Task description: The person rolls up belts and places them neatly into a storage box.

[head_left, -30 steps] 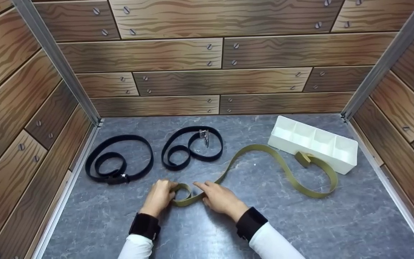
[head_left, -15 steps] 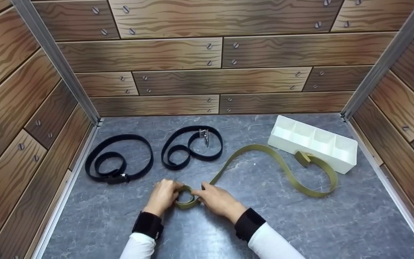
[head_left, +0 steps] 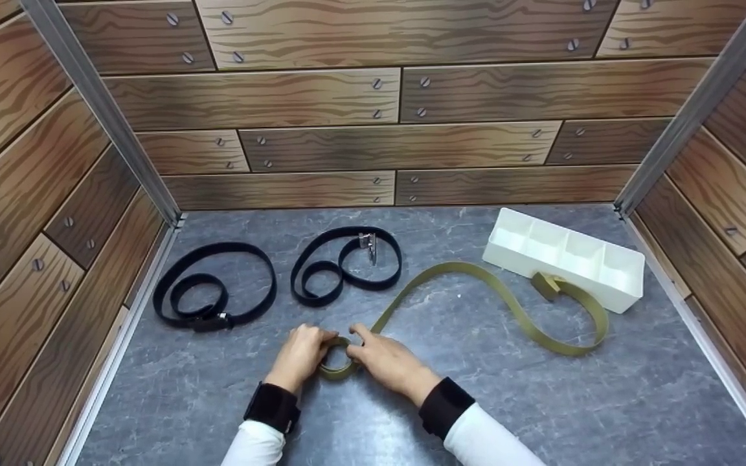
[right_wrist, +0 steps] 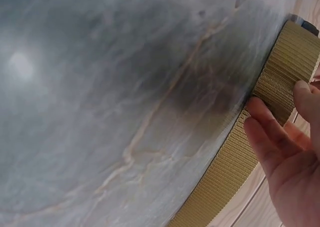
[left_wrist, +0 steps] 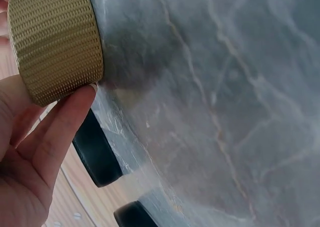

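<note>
An olive woven belt (head_left: 509, 299) lies on edge on the grey surface, its near end rolled into a small round coil (head_left: 336, 374). My left hand (head_left: 302, 354) pinches the coil's left side between thumb and fingers; in the left wrist view the ribbed webbing (left_wrist: 56, 42) stands upright above the fingertips. At the coil's right side, my right hand (head_left: 389, 362) grips the belt where the loose strap (right_wrist: 220, 182) meets the roll, thumb inside and fingers outside. From there the strap snakes away to the right, ending in a folded-over end (head_left: 545, 286) beside a white tray.
Two black belts lie loosely coiled behind the hands, one at the left (head_left: 217, 246) and one in the middle (head_left: 347, 231) with a metal buckle (head_left: 368, 243). The white divided tray (head_left: 625, 296) sits back right. Wood-patterned walls (head_left: 321, 149) enclose the surface.
The coil has become tighter and shifted slightly right with my left hand. My right hand has drawn in against it, and the strap's near section has been pulled a little left.
</note>
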`<action>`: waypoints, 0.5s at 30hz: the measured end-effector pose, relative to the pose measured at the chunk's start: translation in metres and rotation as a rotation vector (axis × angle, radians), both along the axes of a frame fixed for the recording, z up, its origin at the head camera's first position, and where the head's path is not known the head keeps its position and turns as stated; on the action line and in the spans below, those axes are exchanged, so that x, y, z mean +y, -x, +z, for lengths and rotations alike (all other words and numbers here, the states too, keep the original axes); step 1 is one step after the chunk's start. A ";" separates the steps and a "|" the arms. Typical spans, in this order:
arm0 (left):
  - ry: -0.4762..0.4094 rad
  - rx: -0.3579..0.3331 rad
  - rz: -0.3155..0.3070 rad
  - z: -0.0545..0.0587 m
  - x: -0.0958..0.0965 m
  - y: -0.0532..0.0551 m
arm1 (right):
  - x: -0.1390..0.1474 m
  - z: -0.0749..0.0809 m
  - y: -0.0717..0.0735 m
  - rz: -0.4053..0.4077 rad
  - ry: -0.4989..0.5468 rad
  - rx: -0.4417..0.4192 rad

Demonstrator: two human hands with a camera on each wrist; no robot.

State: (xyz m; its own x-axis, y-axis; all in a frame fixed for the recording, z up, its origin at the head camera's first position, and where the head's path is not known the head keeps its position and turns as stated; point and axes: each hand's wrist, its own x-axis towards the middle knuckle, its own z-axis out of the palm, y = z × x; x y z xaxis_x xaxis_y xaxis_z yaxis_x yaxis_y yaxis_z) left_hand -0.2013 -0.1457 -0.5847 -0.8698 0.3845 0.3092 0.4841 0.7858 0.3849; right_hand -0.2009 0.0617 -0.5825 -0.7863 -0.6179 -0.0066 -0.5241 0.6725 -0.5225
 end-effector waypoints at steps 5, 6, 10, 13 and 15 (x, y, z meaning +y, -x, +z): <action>0.029 -0.005 0.064 0.000 0.000 -0.003 | 0.001 -0.002 -0.003 0.231 -0.117 0.447; 0.039 -0.016 0.089 0.000 0.000 -0.005 | 0.001 -0.003 -0.003 0.240 -0.123 0.479; 0.012 -0.102 0.193 0.004 -0.001 -0.011 | -0.002 -0.003 -0.005 0.237 -0.177 0.530; -0.063 -0.161 0.238 0.005 -0.001 -0.015 | -0.003 -0.003 -0.006 0.227 -0.198 0.537; -0.105 -0.186 0.248 0.005 0.000 -0.017 | -0.003 -0.003 -0.007 0.225 -0.190 0.543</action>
State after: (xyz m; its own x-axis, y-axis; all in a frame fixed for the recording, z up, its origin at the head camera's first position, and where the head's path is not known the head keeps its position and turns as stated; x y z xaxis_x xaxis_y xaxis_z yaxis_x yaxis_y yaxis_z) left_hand -0.1846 -0.1453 -0.5800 -0.9783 0.1281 0.1627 0.1965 0.8223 0.5340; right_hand -0.1934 0.0588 -0.5858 -0.5589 -0.7963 0.2314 -0.8215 0.5698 -0.0235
